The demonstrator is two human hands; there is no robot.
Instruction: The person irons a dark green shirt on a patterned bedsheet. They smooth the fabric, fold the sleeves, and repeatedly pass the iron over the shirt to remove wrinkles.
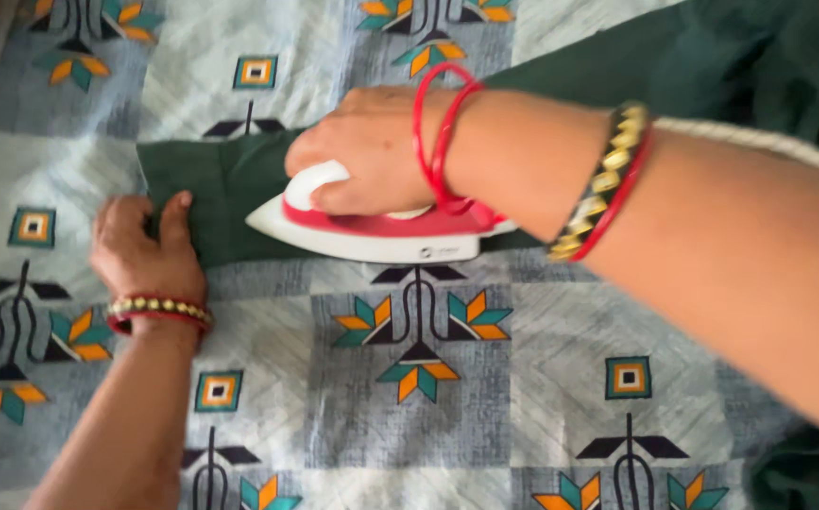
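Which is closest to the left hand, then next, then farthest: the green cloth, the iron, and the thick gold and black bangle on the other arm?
1. Green cloth: the left hand presses its end.
2. Iron: to the right, on the cloth, gripped by the right hand.
3. Gold and black bangle: farthest right, up the right forearm.

The right hand (372, 151) covers most of the white handle of the red and white clothes iron (372, 231), and the iron's rear end is lost behind the wrist. The dark green cloth garment (225, 184) runs off the frame's upper right edge; its extent there cannot be told. Both forearms are cut by the frame edges. The left hand (140, 246) hides its own fingertips at the cloth's edge.
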